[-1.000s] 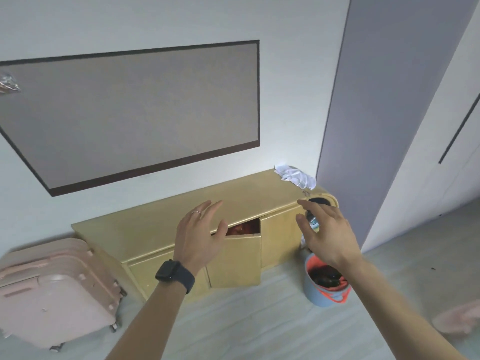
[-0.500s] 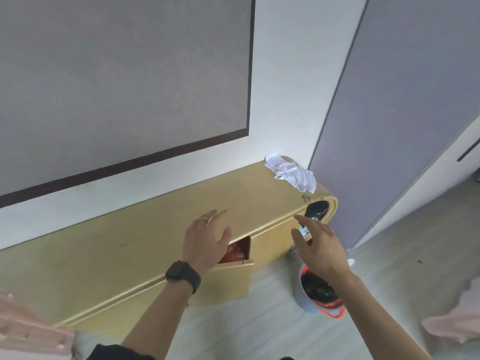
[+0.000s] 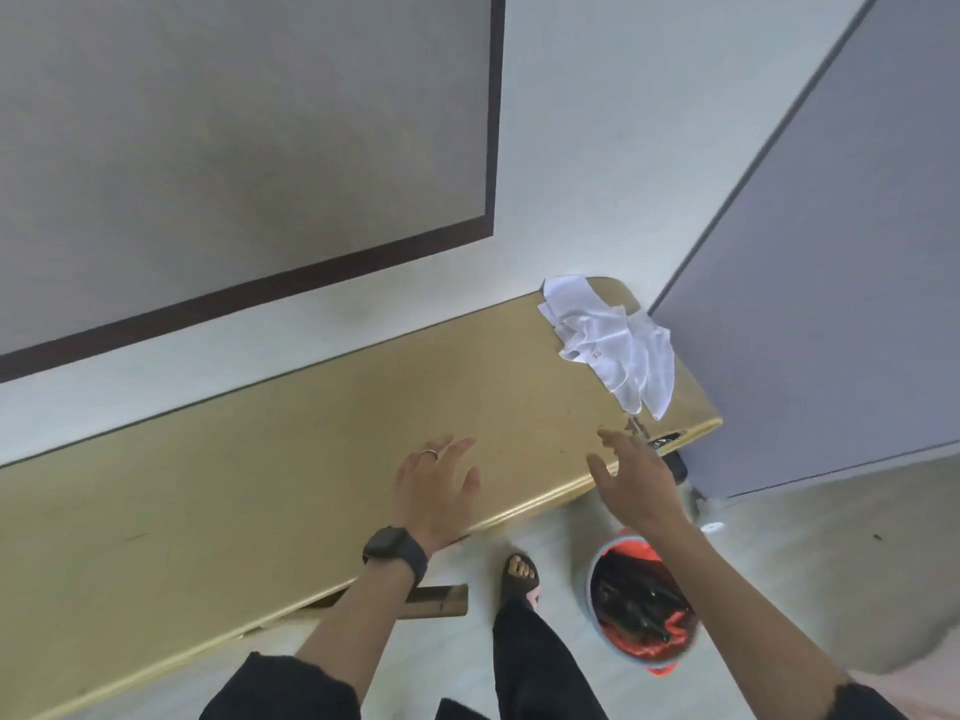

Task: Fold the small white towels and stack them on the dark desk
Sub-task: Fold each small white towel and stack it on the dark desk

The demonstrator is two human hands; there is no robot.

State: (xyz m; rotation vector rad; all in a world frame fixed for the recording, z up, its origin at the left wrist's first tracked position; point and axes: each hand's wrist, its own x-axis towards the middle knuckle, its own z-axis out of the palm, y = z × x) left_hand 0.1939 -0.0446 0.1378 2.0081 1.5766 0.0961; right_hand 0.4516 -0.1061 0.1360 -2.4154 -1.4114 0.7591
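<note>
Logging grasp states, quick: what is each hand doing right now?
Left hand: open, holding nothing.
Right hand: open, holding nothing.

White towels (image 3: 618, 345), tiny red tag; golden-tan counter (image 3: 311, 459); black watch (image 3: 395, 550); blue-grey bucket (image 3: 590, 589), orange-red inside; grey panel (image 3: 234, 148) edged dark brown.

home room, low gold cabinet (image 3: 311, 459) against wall, bucket (image 3: 644, 610) on floor

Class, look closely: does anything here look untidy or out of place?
Yes: the white towels lie crumpled, unfolded, at the right end of the cabinet. Below, a cabinet door stands ajar.
</note>
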